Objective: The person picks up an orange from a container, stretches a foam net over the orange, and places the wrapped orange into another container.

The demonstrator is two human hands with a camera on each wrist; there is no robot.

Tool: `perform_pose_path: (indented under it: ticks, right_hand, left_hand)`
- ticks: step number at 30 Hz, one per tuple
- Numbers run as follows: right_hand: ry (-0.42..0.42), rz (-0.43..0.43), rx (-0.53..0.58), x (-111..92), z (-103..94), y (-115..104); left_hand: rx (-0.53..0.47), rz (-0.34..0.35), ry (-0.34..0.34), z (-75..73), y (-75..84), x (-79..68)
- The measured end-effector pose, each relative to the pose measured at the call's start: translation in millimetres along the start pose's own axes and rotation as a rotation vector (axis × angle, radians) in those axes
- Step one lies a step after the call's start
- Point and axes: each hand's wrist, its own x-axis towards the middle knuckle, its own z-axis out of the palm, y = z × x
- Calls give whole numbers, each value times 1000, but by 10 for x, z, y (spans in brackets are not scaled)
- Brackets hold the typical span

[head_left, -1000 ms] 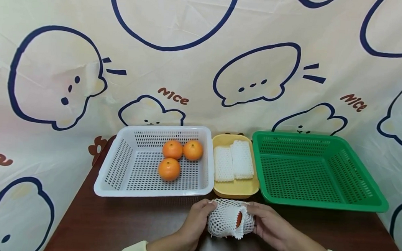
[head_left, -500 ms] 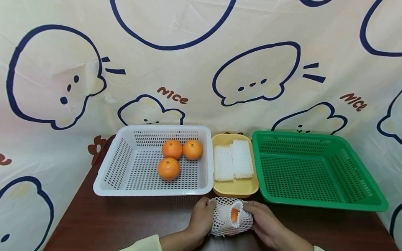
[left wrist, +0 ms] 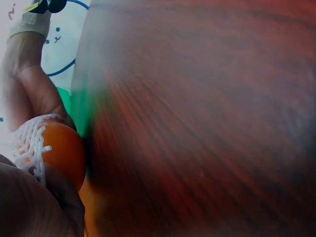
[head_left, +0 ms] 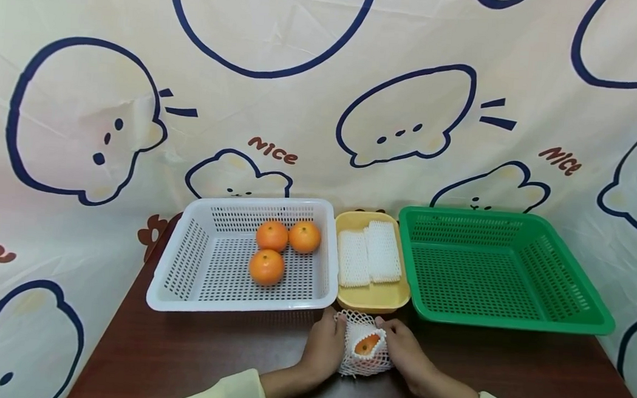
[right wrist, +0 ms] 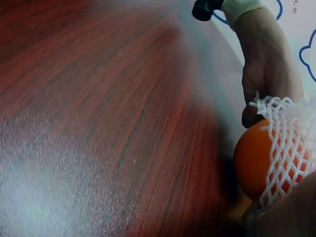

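In the head view an orange (head_left: 366, 345) sits inside a white foam net sleeve (head_left: 360, 366) above the table's front part. Some of its skin shows through the sleeve's opening on top. My left hand (head_left: 324, 348) grips it from the left side, and my right hand (head_left: 403, 353) holds it from the right, thumbs up near the opening. Both wrist views show the lower part of the orange (right wrist: 251, 160) bare, outside the mesh (right wrist: 284, 148). The fingertips under and behind the fruit are mostly hidden.
A white basket (head_left: 240, 308) with several oranges, three in view (head_left: 267, 268), stands back left. Beside it a yellow tray (head_left: 374, 298) bears flat foam nets (head_left: 384, 252). The green basket (head_left: 508, 323) stands back right. Behind hangs a printed cloth (head_left: 313, 113).
Both hands have tilted the netted orange, turning the sleeve's opening upward and a little left, and its gap looks wider. My right hand has shifted slightly left. Baskets and tray are unchanged.
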Motion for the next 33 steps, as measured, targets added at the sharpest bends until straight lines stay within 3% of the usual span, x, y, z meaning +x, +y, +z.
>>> perform_pose_path:
  ticks: [5,9,16,21,26,30,33]
  right_hand:
    - [9,-55,-82,-23,-7,-3]
    - [6,-63,-80,-45,-1,-12]
    - [49,-55,45,-127,23,-65]
    - [57,-78,90,-158,-9,-143]
    - [56,-97,109,-139,-28,-190]
    - [34,-91,146,-125,-35,-187]
    - [29,-91,160,-127,-40,-187]
  left_hand:
    - [63,29,-41,1,9,-5]
    - [42,3,-83,-14,36,-19]
    - [-139,-58,-104,-59,104,-82]
    - [-176,-30,-120,-93,150,-74]
    - [-285,-22,-67,-72,152,-74]
    - [-357,-61,-52,-53,147,-72]
    - [-434,-125,-83,-51,149,-72]
